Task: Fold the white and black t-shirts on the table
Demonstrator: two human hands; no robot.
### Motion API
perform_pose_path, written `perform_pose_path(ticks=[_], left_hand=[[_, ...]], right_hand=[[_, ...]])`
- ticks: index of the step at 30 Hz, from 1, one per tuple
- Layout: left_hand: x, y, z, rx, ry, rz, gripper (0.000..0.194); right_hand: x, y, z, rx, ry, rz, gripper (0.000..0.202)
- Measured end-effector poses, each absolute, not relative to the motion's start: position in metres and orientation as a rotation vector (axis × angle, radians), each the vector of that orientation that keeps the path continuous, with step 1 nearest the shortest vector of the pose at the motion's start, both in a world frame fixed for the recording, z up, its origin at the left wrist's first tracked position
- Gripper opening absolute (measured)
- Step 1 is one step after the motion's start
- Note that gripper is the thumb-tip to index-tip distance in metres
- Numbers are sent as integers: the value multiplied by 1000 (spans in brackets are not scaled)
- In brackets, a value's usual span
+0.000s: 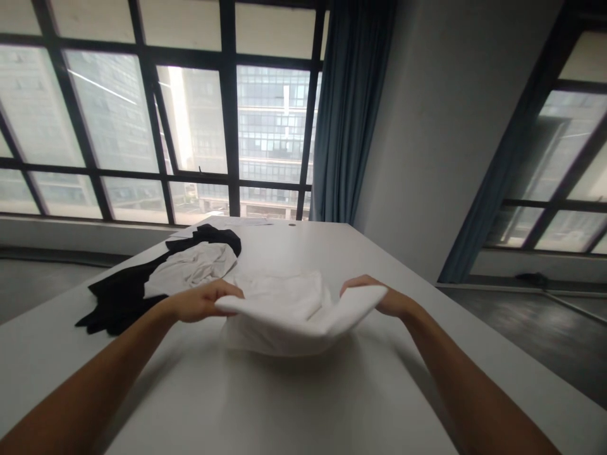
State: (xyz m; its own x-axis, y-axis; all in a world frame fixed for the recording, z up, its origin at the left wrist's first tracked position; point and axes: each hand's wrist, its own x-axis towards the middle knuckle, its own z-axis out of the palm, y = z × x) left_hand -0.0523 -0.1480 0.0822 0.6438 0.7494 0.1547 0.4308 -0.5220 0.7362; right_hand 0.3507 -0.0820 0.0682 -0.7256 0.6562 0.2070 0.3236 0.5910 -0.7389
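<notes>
Over a smooth white table [279, 417], white cloth [284, 316] stretched between two hands.
Left hand [203, 301] and right hand [366, 282] grip opposite ends, right fingertips partly hidden; soft fabric sags mid-span, contact with table unclear. Left: matte black fabric [126, 287] under wrinkled off-white fabric [190, 268]. Behind: black-framed window [232, 114], pleated blue curtain [348, 120], plain wall [422, 139].

Wht cloth [279, 309]; blk fabric [129, 279]
</notes>
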Motion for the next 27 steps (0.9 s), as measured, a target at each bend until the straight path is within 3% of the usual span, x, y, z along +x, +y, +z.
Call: perform_pose_path(ticks=[5,8,13,18,22,27], left_hand=[[-49,-106,50,1754,1230,1174,58],[-47,-84,20,1740,1653,1255,67],[-24,-85,-13,2469,1680,883,62],[-5,-98,-28,2580,1541,354,66],[-10,-100,-27,2572,1494,284,67],[-13,-100,-25,2563,1485,271,67]], right_hand=[[327,-37,23,-1095,-1852,548,45],[312,-24,-2,-1446,-1857,334,50],[289,-43,-11,-1368,-2276,85,59],[278,-64,-14,-1301,-2654,259,63],[281,-70,-13,-1375,-2723,349,69],[276,-82,-7,-1224,-2709,188,73]])
